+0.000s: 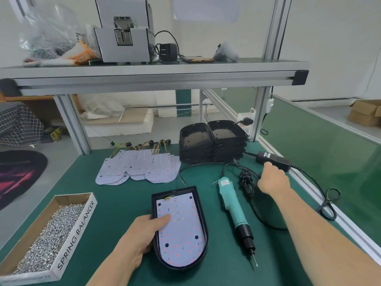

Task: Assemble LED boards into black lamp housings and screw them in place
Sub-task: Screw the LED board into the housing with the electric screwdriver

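A black lamp housing [201, 215] lies on the green mat in front of me with a white LED board [181, 232] seated inside it. My left hand [138, 240] grips the housing's left edge, its thumb pressing on the board. A teal electric screwdriver [233, 205] lies to the right of the housing, tip towards me. Further right, my right hand [272, 179] reaches out and grips the screwdriver's black cable [246, 180] beside the black power adapter [275, 159]; its fingers are mostly hidden behind the back of the hand.
Spare LED boards [140, 166] with wire tails are fanned out at the back, beside two stacks of empty black housings [212, 141]. A cardboard box of screws [76, 230] sits front left. An aluminium shelf [154, 75] with a screw feeder [125, 29] overhangs the bench.
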`<state>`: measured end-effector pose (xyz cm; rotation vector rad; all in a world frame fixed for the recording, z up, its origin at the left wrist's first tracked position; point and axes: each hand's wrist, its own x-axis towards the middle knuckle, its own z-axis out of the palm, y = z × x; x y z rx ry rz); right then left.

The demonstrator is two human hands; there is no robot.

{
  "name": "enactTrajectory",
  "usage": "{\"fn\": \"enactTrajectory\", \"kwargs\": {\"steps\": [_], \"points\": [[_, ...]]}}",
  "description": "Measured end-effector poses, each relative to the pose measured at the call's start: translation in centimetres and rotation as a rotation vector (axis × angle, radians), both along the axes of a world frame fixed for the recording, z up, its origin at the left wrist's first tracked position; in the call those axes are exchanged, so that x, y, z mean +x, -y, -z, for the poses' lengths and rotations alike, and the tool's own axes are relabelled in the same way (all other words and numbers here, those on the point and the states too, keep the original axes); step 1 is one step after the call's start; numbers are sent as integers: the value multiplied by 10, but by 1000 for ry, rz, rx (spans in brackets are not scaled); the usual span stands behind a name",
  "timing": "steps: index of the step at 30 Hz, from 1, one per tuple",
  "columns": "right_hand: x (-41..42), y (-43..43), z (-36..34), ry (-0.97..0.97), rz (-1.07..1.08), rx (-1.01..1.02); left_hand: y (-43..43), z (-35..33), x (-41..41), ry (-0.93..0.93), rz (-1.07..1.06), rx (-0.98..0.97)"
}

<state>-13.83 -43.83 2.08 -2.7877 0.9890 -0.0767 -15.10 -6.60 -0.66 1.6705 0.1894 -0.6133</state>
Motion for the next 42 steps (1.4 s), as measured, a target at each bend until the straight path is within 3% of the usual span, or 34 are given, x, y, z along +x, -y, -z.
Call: {"fn": "enactTrajectory", "kwargs": {"steps": [3,8,11,15,21,25,31,36,42], "points": [[10,8,9,-36,-48,21,-3,-2,0,-1,17,19],[8,-7,-9,349,-80,270,-5,-1,1,33,-27,8],[-13,-48,-16,517,-96,617,-3,0,1,52,-63,-31],[-51,-114,-28,462,-154,839,8,-3,-1,50,-84,-84],[-93,-178,-8,258,-397,654,19,-3,-5,80,21,-75],[-101,-177,5,441,-481,589,18,-6,-6,104,7,-17],[-111,-155,-6,624,-598,313,25,-8,-2,94,-77,27],[-115,-87,-24,870,-305,416,20,-4,1,4,-91,-85],[-139,44,-31,1012,113,235,9,4,4,-10,-50,-196]]}}
